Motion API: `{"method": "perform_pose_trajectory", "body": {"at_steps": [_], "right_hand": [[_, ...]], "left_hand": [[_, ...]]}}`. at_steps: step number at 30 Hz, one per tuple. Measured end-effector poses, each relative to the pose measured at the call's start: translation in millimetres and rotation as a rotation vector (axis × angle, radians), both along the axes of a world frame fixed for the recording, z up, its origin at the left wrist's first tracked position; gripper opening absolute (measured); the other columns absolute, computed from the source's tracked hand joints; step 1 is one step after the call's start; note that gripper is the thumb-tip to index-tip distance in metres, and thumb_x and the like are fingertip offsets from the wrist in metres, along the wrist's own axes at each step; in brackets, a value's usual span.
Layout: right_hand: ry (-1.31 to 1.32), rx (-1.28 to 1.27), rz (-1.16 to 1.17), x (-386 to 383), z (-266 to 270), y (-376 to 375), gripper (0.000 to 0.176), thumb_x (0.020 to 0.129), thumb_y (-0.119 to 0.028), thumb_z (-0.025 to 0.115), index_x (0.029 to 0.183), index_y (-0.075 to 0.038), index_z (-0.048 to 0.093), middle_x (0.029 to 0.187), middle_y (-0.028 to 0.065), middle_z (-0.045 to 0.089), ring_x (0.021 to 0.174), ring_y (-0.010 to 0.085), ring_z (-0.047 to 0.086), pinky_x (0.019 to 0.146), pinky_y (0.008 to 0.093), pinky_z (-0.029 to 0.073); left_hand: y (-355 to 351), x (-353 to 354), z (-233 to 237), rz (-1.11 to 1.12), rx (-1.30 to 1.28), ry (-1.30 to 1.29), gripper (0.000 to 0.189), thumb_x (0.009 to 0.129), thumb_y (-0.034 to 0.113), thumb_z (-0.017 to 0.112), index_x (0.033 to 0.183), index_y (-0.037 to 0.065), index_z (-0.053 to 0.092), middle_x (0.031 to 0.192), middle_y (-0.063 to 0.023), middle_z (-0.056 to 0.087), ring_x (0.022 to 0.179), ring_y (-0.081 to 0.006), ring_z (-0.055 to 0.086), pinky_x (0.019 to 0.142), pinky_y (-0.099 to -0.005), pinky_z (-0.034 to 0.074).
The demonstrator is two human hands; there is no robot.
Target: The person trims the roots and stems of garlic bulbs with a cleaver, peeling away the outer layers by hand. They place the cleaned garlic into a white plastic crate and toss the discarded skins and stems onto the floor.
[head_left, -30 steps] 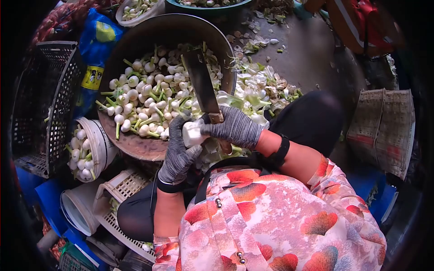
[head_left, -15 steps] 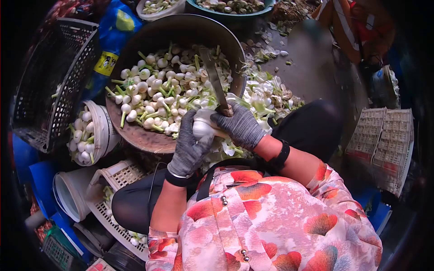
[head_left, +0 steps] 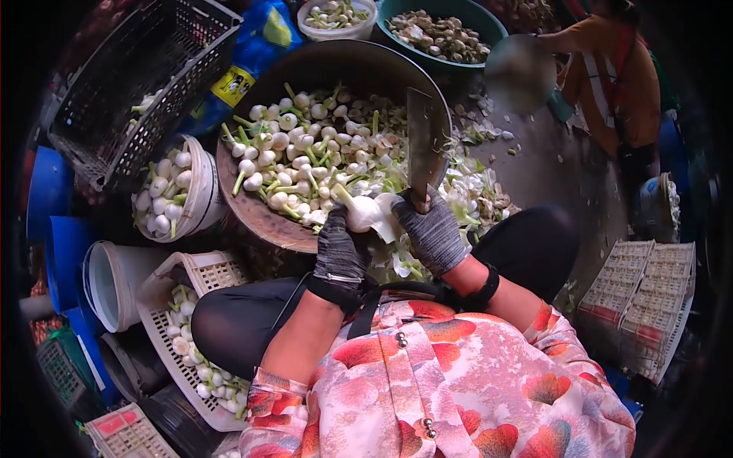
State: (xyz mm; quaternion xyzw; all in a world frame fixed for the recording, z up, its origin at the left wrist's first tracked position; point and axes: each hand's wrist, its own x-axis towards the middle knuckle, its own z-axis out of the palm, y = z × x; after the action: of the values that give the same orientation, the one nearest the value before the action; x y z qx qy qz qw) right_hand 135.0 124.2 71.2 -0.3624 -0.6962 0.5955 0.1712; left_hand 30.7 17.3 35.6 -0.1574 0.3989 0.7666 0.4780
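My left hand, in a grey knit glove, is closed around a white garlic bulb whose short green stem points up and left. A cleaver stands upright in my gloved right hand, its wide blade over the right part of the big round pan. The right fingers also touch a loose white skin at the bulb's right side. Many trimmed garlic bulbs with short stems lie in the pan, with peelings along its right side.
White bucket of bulbs and black crate at left; white basket beside my left knee. Green basin at the top. Another person at upper right. Stacked white crates at right.
The view has shifted. The bulb has turned, so its stem now points up-left, and a skin hangs off its right side. The cleaver's blade has turned to show its broad face.
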Motion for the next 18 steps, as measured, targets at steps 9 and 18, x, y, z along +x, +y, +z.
{"method": "perform_pose_trajectory", "body": {"at_steps": [9, 18], "right_hand": [[0.014, 0.057, 0.036, 13.1, 9.0, 16.6, 0.018, 0.086, -0.016, 0.064, 0.094, -0.003, 0.057, 0.079, 0.0044, 0.058, 0.071, 0.0143, 0.052, 0.070, 0.0293, 0.046], [-0.405, 0.387, 0.282, 24.0, -1.5, 44.3, 0.024, 0.083, -0.025, 0.066, 0.092, -0.004, 0.059, 0.083, 0.0189, 0.063, 0.078, 0.0370, 0.061, 0.071, 0.0414, 0.049]], "left_hand": [[-83.8, -89.1, 58.8, 0.277, 0.875, 0.176, 0.040, 0.092, 0.034, 0.053, 0.114, 0.000, 0.051, 0.086, -0.0099, 0.063, 0.049, -0.0120, 0.053, 0.040, -0.0224, 0.043], [-97.3, -120.0, 120.6, 0.271, 0.669, 0.543, 0.027, 0.090, 0.023, 0.055, 0.110, 0.005, 0.058, 0.107, -0.0082, 0.064, 0.081, -0.0176, 0.055, 0.068, -0.0289, 0.043]]}}
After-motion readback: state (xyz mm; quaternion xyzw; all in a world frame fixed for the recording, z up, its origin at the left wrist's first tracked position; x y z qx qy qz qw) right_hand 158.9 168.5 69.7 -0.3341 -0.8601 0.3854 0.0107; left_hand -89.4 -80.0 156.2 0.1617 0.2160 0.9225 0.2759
